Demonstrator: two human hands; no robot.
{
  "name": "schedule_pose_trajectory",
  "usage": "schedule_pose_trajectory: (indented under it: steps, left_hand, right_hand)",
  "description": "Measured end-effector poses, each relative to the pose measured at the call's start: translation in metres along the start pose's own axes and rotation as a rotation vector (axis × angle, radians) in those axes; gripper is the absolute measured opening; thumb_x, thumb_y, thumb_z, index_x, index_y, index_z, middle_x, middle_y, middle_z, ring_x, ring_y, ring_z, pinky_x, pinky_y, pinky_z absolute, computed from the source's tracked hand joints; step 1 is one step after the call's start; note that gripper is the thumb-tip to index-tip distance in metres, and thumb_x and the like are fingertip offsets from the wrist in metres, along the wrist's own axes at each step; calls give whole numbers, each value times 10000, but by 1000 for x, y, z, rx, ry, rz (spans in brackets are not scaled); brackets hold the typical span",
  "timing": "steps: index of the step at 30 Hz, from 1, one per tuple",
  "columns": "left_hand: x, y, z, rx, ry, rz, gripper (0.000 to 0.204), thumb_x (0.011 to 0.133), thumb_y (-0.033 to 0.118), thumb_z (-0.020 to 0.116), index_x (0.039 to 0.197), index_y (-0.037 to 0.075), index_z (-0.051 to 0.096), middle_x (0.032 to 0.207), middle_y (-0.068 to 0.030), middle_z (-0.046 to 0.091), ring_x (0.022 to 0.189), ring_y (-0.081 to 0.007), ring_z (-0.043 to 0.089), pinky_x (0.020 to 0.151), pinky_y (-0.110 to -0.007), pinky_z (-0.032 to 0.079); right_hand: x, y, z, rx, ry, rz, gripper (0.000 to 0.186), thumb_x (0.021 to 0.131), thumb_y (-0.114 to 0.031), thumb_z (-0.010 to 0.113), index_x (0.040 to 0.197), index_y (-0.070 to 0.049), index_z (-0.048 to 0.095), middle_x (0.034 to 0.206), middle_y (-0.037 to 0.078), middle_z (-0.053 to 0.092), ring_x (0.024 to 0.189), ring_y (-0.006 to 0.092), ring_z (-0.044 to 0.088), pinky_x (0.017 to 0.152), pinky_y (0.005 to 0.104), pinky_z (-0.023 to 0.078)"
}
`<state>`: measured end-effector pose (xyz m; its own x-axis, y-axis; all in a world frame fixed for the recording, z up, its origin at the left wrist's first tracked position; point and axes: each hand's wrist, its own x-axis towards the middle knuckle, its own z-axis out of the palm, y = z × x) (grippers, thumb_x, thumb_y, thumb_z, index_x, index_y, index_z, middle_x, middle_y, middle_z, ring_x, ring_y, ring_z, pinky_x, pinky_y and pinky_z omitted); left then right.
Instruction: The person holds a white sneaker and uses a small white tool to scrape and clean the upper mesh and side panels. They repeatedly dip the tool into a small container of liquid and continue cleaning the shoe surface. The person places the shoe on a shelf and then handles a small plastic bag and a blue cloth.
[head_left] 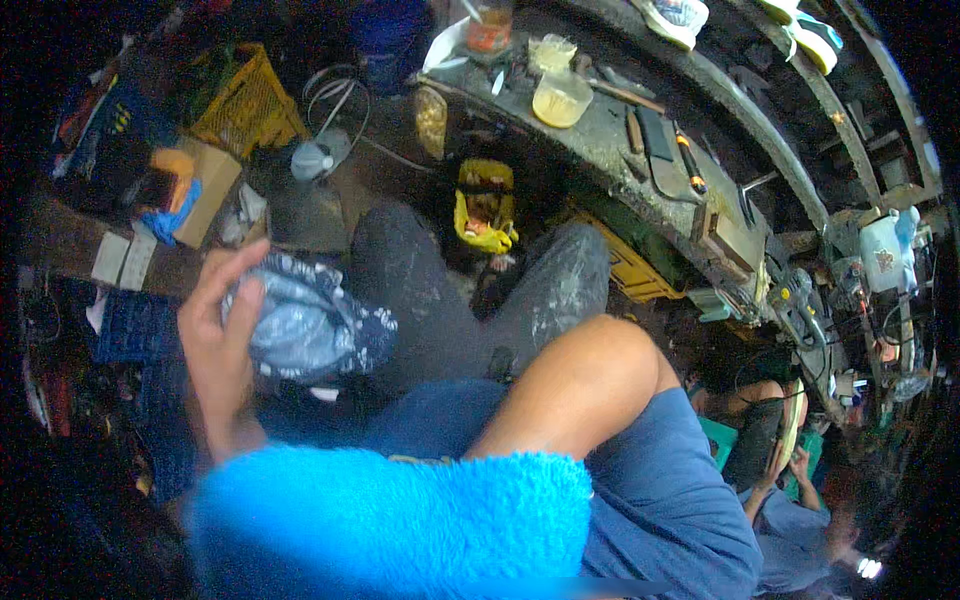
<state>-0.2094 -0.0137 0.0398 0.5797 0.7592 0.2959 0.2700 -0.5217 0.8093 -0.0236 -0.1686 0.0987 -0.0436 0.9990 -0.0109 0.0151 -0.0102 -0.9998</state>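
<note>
Crumpled blue-grey cloth sits bunched over the lap, gripped by the left hand, whose fingers curl around its left edge. Right hand appears hidden behind the fuzzy blue sleeve; its fingers cannot be told.

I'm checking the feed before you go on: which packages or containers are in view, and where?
Crumpled bag: grey-blue plastic, held in the left hand.
Cardboard box: brown, open, upper left.
Crate: yellow plastic mesh, upper left.
Two tubs: round, clear, yellowish contents, on the bench.
Jug: white plastic, far right.
</note>
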Motion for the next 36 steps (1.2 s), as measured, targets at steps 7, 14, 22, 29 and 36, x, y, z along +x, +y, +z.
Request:
schedule_pose_trajectory:
  steps: [7, 14, 22, 29, 36]
  left_hand:
    - [3, 15, -8, -100, 2, -23, 343, 944, 213, 719, 1195, -20, 737, 1010, -37, 635, 966, -138, 571, 891, -282, 432]
    - [-7, 15, -37, -312, -173, -58, 422, 907, 318, 775, 1184, 0, 750, 991, -63, 668, 958, -182, 609, 890, -309, 454]
    - [-2, 32, -8, -197, -418, 106, 243, 873, 182, 820, 997, 5, 709, 910, -69, 628, 874, -187, 618, 780, -339, 485]
    - [34, -12, -107, -233, 211, -122, 191, 905, 256, 759, 1009, 100, 723, 944, 24, 682, 841, -105, 620, 856, -260, 482]
    - [216, -183, -368, -553, 904, -391, 460, 945, 314, 747, 1295, 47, 611, 1282, -122, 663, 1077, -293, 669, 926, -497, 545]
  right_hand:
    - [-2, -11, 5, 186, 66, 180, 280, 947, -244, 653, 953, 33, 696, 888, 210, 706, 750, 253, 680, 657, 402, 554]
    - [-17, -24, 33, 354, 373, 631, 285, 954, -237, 652, 954, 46, 694, 888, 216, 707, 750, 245, 680, 662, 396, 555]
    - [27, 63, -55, -14, -175, 0, 334, 953, -248, 702, 1150, 20, 670, 1103, 148, 696, 968, 217, 664, 830, 373, 541]
    - [72, 93, -101, -269, -277, -15, 468, 993, -276, 716, 1340, 26, 633, 1205, 94, 696, 1053, 164, 657, 929, 308, 523]
    - [63, 160, -139, -57, 92, 166, 382, 1027, -258, 672, 1293, 16, 660, 1008, 48, 720, 874, 106, 651, 794, 275, 542]
